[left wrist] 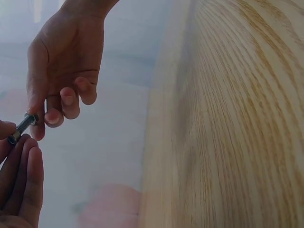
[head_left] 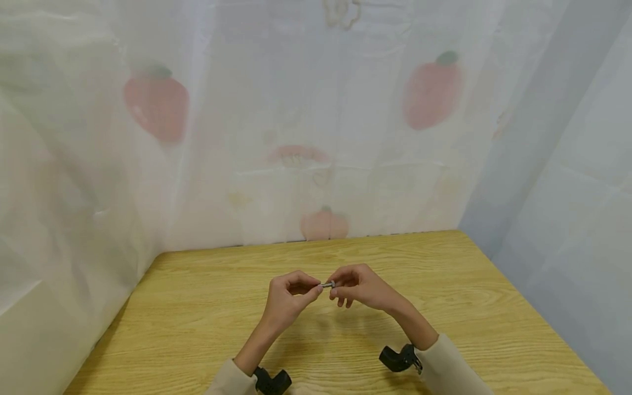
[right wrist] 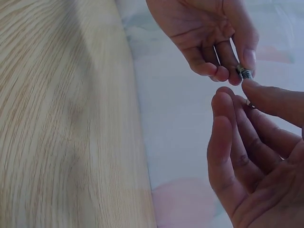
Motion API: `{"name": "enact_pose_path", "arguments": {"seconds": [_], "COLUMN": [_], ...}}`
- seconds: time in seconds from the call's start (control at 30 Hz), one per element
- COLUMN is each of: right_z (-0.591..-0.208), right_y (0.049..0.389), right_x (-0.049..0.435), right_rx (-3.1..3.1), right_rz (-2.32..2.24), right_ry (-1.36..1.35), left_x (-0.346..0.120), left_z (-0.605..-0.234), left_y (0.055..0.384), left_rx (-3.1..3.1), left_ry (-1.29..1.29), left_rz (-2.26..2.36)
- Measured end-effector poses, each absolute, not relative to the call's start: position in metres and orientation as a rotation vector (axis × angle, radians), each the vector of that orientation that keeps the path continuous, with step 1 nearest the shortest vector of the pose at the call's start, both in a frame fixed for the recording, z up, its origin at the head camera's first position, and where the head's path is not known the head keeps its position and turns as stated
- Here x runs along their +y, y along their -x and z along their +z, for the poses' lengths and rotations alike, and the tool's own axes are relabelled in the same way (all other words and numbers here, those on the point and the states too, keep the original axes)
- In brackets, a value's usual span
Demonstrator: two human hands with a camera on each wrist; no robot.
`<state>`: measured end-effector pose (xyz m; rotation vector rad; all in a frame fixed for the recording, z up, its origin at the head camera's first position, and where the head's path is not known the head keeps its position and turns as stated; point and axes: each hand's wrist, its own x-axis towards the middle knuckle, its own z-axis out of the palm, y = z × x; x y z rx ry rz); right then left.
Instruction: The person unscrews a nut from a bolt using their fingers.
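Observation:
A small silver bolt (head_left: pixel 327 285) lies between the fingertips of both hands, held just above the table. My left hand (head_left: pixel 288 299) pinches one end between thumb and fingers. At the other end, my right hand (head_left: pixel 365 288) pinches the wider hexagonal part with thumb and index finger. In the left wrist view the bolt (left wrist: pixel 24 124) shows its thread, with a metal piece, perhaps a nut, by the left fingertips. From the right wrist, only a short threaded stretch of the bolt (right wrist: pixel 246 74) shows; the right thumb covers part of it.
A wood-grain table (head_left: pixel 197 307) spreads beneath the hands. Pale curtains (head_left: pixel 296 109) with strawberry prints hang behind it and along both sides. Black wrist mounts (head_left: pixel 397 358) sit at both sleeve cuffs.

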<state>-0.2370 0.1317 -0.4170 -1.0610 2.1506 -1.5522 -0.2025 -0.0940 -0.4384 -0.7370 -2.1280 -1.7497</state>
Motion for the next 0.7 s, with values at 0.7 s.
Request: {"name": "enact_pose_path", "arguments": {"seconds": [0.7], "right_z": [-0.414], "right_y": [0.235], "right_x": [0.132], "right_rx": [2.146], "right_rz": [-1.544], "right_ry": [1.076], "left_x": [-0.091], "left_z": [-0.425], "left_y": [0.193], "left_rx": [-2.140], "left_ry": [0.747], "left_rz": [-1.742]}}
